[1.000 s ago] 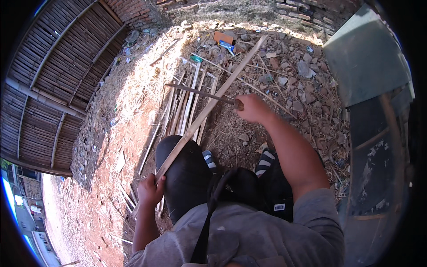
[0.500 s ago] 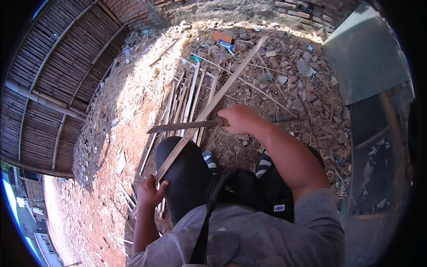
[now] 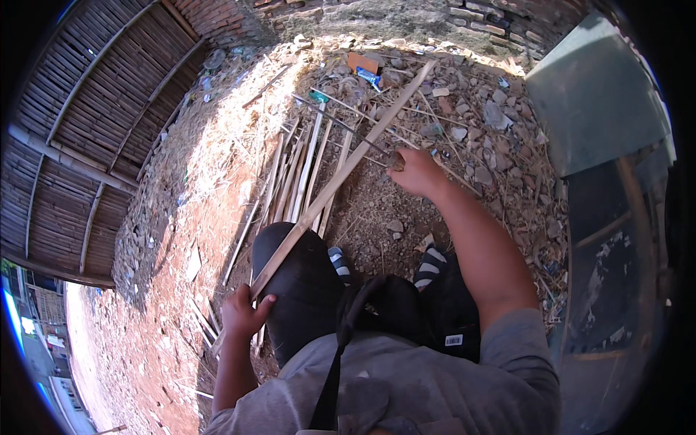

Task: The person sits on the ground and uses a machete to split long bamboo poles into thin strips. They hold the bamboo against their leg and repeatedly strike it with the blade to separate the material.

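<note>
A long, pale wooden strip [image 3: 341,174] slants across my left knee, its far end over the rubble. My left hand [image 3: 246,310] is closed around its near end, thumb sticking out. My right hand [image 3: 415,174] grips a machete [image 3: 328,115] by the handle, farther out and to the right of the knee. Its blade is seen almost edge-on as a thin dark line pointing far left, crossing the strip in view. Whether the blade touches the strip cannot be made out. Several narrow wooden strips [image 3: 296,177] lie on the ground beyond my left knee.
Stones and debris [image 3: 486,145] cover the ground ahead, with a blue wrapper [image 3: 368,77] among them. A woven bamboo wall [image 3: 94,94] stands at left, a brick wall [image 3: 493,27] at the back. Greenish and dark panels [image 3: 598,94] stand close on the right.
My right hand has moved away from me and slightly right with the machete, whose blade has turned from broadside to nearly edge-on. The left hand and the wooden strip stay in place.
</note>
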### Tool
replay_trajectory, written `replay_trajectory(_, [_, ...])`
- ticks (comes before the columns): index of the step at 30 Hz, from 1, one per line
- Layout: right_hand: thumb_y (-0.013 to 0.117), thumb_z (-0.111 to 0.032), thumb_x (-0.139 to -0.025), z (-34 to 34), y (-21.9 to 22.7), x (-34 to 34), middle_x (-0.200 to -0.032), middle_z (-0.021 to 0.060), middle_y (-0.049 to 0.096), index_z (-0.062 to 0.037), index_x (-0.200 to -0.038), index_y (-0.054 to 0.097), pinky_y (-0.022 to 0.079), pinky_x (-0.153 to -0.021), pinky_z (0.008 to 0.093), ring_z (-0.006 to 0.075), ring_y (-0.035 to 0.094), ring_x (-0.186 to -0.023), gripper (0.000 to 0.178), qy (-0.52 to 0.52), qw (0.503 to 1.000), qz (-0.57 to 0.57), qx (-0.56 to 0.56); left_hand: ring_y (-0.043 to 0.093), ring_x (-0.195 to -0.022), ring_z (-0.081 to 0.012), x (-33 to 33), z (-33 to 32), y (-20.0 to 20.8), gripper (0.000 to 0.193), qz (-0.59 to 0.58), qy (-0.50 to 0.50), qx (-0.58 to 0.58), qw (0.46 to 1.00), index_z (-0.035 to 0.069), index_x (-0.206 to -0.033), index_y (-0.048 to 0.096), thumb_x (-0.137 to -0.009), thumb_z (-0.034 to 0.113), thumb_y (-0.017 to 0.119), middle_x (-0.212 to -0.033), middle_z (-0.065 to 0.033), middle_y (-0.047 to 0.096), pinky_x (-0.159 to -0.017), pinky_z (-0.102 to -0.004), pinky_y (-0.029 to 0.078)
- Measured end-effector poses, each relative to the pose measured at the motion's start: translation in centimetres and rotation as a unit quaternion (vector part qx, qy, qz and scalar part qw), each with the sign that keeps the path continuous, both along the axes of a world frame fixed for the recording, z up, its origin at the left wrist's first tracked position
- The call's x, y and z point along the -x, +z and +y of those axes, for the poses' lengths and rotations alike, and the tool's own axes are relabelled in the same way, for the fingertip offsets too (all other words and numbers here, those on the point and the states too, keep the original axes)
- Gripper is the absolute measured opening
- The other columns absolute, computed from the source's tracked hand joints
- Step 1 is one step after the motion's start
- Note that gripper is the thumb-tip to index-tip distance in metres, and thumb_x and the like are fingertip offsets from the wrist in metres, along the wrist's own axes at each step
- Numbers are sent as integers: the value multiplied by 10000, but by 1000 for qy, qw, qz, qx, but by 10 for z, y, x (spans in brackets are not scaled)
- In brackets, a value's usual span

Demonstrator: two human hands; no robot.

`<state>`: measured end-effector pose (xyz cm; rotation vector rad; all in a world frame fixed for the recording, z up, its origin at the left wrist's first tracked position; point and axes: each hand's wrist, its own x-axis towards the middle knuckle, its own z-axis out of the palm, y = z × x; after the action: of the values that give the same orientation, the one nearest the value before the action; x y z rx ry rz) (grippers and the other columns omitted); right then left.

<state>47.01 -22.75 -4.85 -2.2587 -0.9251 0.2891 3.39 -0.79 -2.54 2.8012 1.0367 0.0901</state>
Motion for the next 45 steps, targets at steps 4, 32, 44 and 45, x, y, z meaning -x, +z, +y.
replay_trajectory(4, [729, -250, -809, 15, 13, 34, -917, 180, 712, -61, -1045, 691, 543, -804, 482, 394, 682, -907, 305, 113, 993, 0, 30, 635, -652, -437, 1, 0, 0, 618, 5, 9, 3, 1000, 46, -770, 501, -776, 603, 769, -634, -190, 592, -586, -523, 471])
replay_trajectory(32, [719, -255, -800, 13, 10, 33, -898, 184, 706, -75, -1018, 695, 543, -798, 483, 383, 683, -895, 283, 180, 982, -22, 56, 630, -650, -442, -2, -2, 1, 593, -7, 6, -6, 1000, 49, -768, 503, -779, 574, 777, -645, -190, 596, -589, -514, 475])
replay_trajectory(44, [714, -272, -825, 0, 8, 5, -959, 200, 709, -49, -1048, 686, 546, -850, 460, 386, 682, -943, 316, 64, 997, 4, 46, 641, -672, -442, -2, -2, -1, 609, 6, 20, 3, 1000, 41, -782, 522, -769, 597, 769, -657, -194, 611, -610, -528, 478])
replay_trajectory(45, [716, -270, -824, 0, 7, 6, -963, 201, 708, -49, -1046, 686, 546, -852, 461, 387, 681, -947, 315, 67, 997, -7, 36, 640, -671, -442, -2, -2, -2, 609, 3, 17, 0, 1000, 40, -779, 522, -770, 597, 770, -657, -195, 611, -608, -527, 477])
